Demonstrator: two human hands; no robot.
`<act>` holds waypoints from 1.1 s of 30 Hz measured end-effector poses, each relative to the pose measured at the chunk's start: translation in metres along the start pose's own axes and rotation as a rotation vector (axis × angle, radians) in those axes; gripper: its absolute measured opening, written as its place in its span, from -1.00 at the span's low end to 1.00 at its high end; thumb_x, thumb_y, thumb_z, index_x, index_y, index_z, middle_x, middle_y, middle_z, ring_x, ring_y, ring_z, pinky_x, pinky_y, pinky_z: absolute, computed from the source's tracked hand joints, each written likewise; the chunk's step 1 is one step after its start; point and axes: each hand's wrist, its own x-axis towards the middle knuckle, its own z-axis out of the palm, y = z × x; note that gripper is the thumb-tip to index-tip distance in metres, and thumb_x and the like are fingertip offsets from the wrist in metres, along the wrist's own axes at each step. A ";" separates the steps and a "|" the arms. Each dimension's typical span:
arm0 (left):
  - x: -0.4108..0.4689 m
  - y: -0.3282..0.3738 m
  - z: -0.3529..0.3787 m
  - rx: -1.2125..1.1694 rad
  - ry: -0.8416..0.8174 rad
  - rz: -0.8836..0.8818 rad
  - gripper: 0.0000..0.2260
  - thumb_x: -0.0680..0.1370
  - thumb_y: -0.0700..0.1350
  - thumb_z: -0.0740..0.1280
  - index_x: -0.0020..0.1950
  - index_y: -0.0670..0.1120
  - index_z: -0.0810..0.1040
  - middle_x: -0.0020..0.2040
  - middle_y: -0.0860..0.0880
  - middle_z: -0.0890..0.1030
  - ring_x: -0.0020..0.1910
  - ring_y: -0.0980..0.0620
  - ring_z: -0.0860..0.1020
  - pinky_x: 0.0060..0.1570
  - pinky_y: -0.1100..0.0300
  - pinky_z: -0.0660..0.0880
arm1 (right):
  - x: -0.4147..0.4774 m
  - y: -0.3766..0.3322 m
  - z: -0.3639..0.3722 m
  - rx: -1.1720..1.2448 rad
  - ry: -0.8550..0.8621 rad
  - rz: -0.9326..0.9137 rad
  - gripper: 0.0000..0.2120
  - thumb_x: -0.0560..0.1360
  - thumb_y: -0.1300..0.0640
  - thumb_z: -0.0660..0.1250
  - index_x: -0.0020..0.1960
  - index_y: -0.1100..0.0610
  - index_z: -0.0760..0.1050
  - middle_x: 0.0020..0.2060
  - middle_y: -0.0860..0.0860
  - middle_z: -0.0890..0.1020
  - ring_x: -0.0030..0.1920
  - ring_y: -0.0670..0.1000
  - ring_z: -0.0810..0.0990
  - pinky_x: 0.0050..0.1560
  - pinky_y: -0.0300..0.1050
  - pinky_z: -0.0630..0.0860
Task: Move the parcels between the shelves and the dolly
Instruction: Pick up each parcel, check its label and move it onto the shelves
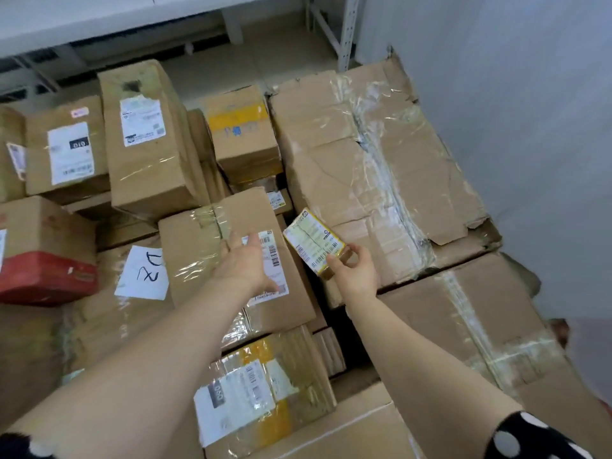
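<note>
Stack of taped brown cartons seen from above, packed edge to edge.

- Left hand [245, 260]: fingers straight and slightly spread over the top of a mid-sized carton [195, 253], across its white shipping label. Cannot tell whether the palm presses down or hangs just above.
- Right hand [356, 271]: pinches the near end of a small parcel [313, 243], thumb on its yellow-edged barcode label, fingers curled beneath. The parcel is lifted and tilted, just beside the right edge of the mid-sized carton and above a dark gap [344, 329] between cartons.
- Open room: this gap runs toward the viewer between the mid-sized carton and the large crumpled carton [364, 154] on the right. Elsewhere the cartons touch.
- Right side: a second large carton [480, 326] lies nearer, its far edge against the crumpled one; both sit close to the grey wall [530, 111].
- Left side: a tall carton [145, 144] stands highest; a red-sided box [43, 276] lies at the left edge; a handwritten white sheet [142, 273] lies taped on a carton just beside the left hand's carton.
- Far side: a strip of pale floor [215, 71], then a white shelf [99, 18] with a perforated metal upright [347, 28].
</note>
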 end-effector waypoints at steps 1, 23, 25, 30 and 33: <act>0.004 -0.002 -0.003 0.002 0.002 -0.001 0.05 0.30 0.04 0.58 0.57 -0.06 -0.04 0.55 -0.18 -0.08 0.53 -0.22 -0.07 0.42 -0.18 0.20 | 0.005 -0.004 0.006 0.007 0.004 -0.005 -0.61 0.46 0.13 0.43 0.24 0.08 0.42 -0.03 -0.05 0.56 0.05 0.01 0.57 0.09 -0.11 0.46; 0.042 -0.016 0.000 0.269 -0.049 0.076 0.23 0.20 0.20 0.58 0.56 -0.04 -0.20 0.53 -0.23 -0.18 0.52 -0.29 -0.12 0.32 -0.30 0.27 | 0.089 -0.023 0.072 -0.053 0.078 -0.046 -0.42 0.47 0.12 0.42 0.38 0.20 0.24 0.23 0.10 0.55 0.23 0.10 0.53 0.28 0.01 0.41; 0.048 -0.014 -0.001 0.288 -0.092 0.085 0.28 0.20 0.22 0.58 0.54 -0.04 -0.31 0.53 -0.26 -0.25 0.51 -0.31 -0.17 0.33 -0.32 0.25 | 0.100 -0.025 0.078 -0.066 0.081 -0.049 -0.51 0.47 0.12 0.42 0.31 0.18 0.29 0.18 0.09 0.58 0.20 0.11 0.55 0.25 0.05 0.44; 0.062 -0.001 -0.005 0.513 -0.059 0.188 0.37 0.14 0.28 0.57 0.52 -0.20 -0.34 0.50 -0.31 -0.31 0.50 -0.30 -0.27 0.37 -0.34 0.15 | 0.123 -0.037 0.079 -0.142 0.121 -0.133 -0.63 0.55 0.09 0.31 0.29 0.19 0.32 0.15 0.09 0.59 0.16 0.11 0.56 0.15 -0.07 0.42; 0.070 0.004 -0.006 0.499 -0.086 0.233 0.38 0.14 0.23 0.59 0.50 -0.21 -0.37 0.49 -0.31 -0.34 0.51 -0.28 -0.25 0.40 -0.24 0.20 | 0.135 -0.045 0.080 -0.200 0.147 -0.236 -0.65 0.57 0.06 0.28 0.28 0.15 0.30 0.13 0.07 0.59 0.12 0.09 0.57 0.05 -0.09 0.40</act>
